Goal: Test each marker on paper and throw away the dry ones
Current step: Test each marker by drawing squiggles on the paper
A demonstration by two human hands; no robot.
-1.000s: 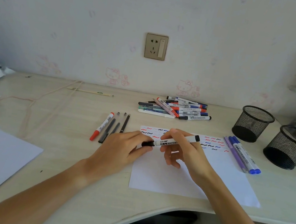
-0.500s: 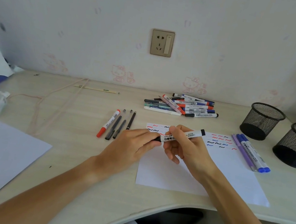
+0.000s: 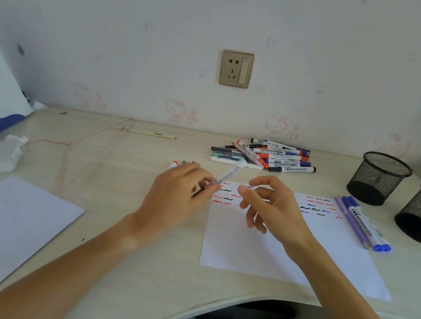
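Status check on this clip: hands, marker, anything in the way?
Left hand grips marker, blurred. Right hand open, holding nothing, over test paper. Nothing in the way.

My table (image 3: 120,227) carries scribbled paper (image 3: 259,248), a marker pile (image 3: 266,157), two mesh cups (image 3: 378,178), purple and blue pens (image 3: 361,223).

marker (image 3: 290,167) labels too small and blurred to read
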